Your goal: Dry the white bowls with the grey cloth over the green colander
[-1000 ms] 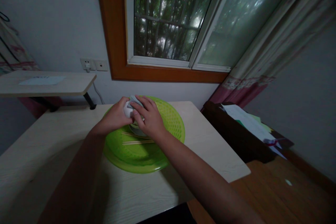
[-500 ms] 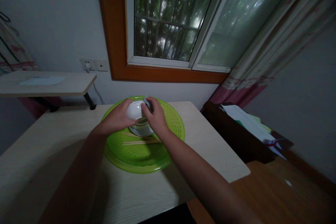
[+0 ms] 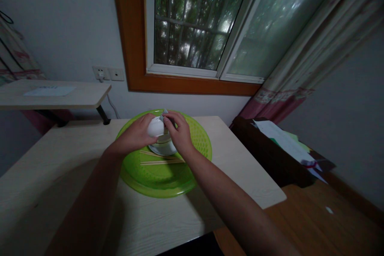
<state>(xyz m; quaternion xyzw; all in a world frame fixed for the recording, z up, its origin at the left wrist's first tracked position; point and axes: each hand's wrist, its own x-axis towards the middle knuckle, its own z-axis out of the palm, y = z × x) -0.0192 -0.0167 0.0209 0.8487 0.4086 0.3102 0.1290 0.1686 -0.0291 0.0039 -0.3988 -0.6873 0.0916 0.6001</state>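
A white bowl [image 3: 155,127] is tilted on its side in my left hand [image 3: 138,131], whose fingers close round it. My right hand [image 3: 179,129] pinches a grey cloth [image 3: 164,114] at the bowl's right edge; part of the cloth is hidden by my fingers. Below both hands, a white dish [image 3: 162,149] with a dark line near its rim rests on a round green tray [image 3: 156,190]. Several light wooden chopsticks [image 3: 159,163] lie on the tray in front of the dish.
The tray stands on a pale wooden table [image 3: 240,168]. A raised shelf [image 3: 60,100] with a sheet of paper [image 3: 49,91] is at the left. Beyond the table's right edge, papers [image 3: 282,142] lie on a dark box-like piece [image 3: 264,156]. A window [image 3: 204,20] is behind.
My left hand has turned the bowl slightly and shifted a little right. The cloth in my right hand has moved along the bowl's edge, showing more above my fingers.
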